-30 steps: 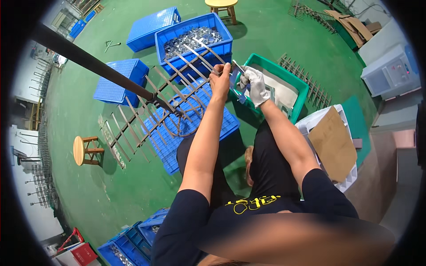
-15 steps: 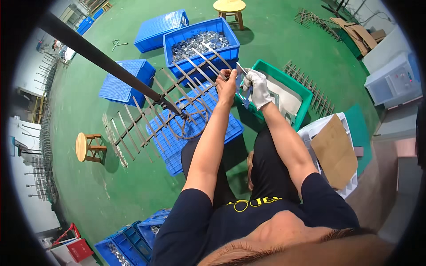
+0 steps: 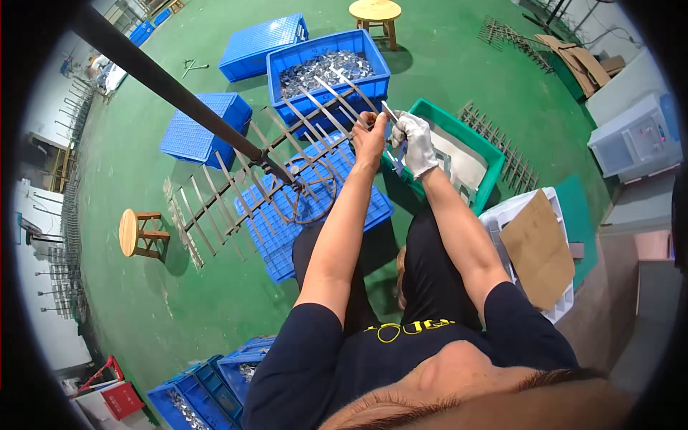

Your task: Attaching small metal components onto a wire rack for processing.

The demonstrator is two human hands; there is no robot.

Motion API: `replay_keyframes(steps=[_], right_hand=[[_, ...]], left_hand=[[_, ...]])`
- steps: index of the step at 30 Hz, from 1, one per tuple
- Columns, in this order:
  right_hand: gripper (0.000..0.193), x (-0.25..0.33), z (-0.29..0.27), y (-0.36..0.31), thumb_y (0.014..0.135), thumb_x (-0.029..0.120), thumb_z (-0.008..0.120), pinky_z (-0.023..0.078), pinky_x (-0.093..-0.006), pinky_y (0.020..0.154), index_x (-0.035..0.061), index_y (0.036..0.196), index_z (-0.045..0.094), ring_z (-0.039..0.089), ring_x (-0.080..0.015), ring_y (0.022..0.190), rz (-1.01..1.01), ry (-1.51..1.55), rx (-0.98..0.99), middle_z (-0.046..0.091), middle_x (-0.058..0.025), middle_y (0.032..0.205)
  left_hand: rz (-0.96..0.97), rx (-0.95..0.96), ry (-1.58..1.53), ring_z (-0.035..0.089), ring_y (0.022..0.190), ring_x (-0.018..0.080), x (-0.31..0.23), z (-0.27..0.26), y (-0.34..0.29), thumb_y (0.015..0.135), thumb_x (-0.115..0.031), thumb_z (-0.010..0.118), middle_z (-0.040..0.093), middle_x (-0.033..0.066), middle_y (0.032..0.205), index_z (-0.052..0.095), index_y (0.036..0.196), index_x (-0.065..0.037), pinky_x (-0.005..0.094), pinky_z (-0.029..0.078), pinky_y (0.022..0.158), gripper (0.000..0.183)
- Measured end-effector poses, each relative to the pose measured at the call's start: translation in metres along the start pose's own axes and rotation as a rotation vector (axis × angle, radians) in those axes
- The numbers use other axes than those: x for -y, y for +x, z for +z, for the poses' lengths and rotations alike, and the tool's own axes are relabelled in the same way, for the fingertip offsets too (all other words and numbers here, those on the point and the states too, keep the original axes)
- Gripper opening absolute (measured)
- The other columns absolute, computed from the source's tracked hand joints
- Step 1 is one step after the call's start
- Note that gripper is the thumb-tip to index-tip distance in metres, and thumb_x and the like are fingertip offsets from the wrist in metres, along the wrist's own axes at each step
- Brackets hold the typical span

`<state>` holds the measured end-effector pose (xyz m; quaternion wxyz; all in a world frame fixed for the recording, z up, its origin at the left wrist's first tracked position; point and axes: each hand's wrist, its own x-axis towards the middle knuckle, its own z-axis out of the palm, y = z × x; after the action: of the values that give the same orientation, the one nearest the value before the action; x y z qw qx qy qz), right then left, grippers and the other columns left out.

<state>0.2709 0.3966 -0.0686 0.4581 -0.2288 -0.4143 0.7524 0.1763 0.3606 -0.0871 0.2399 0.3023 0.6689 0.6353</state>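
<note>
My bare left hand (image 3: 368,143) is at the far right end of a metal rack (image 3: 236,188) with rows of flat prongs. Its thumb and fingers are pinched together, and what lies between them is hidden. Close beside it, my right hand (image 3: 417,145), in a white glove, is closed on a thin flat metal piece (image 3: 389,111) that sticks up past the fingertips. Under the gloved hand stands a green bin (image 3: 494,154) with a pale lining and several flat metal parts in it. A dark pole (image 3: 186,100) runs down to the rack's middle.
A blue crate (image 3: 276,79) of small shiny metal parts stands beyond the rack. Lidded blue crates (image 3: 208,125) are nearby, one under the rack. Wooden stools (image 3: 130,233) stand left and far. Cardboard (image 3: 537,247) lies on a white container at right. More racks (image 3: 512,161) lie beyond the green bin.
Both hands stay close together at the rack's end, with only slight finger movement. The view has shifted a little.
</note>
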Motion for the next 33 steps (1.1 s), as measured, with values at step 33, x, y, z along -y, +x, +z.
replay_keyframes(steps=[33], right_hand=[[0.026, 0.038, -0.029, 0.019, 0.088, 0.026, 0.048, 0.038, -0.0215, 0.053, 0.0052, 0.083, 0.062, 0.048, -0.0094, 0.056, 0.128, -0.014, 0.077, 0.057, -0.0026, 0.068]], left_hand=[[-0.15, 0.173, -0.291, 0.05, 0.068, 0.0088, -0.021, 0.033, 0.007, 0.082, -0.027, 0.062, 0.058, 0.0017, 0.075, 0.06, 0.086, -0.002, 0.0214, 0.041, 0.06, 0.025]])
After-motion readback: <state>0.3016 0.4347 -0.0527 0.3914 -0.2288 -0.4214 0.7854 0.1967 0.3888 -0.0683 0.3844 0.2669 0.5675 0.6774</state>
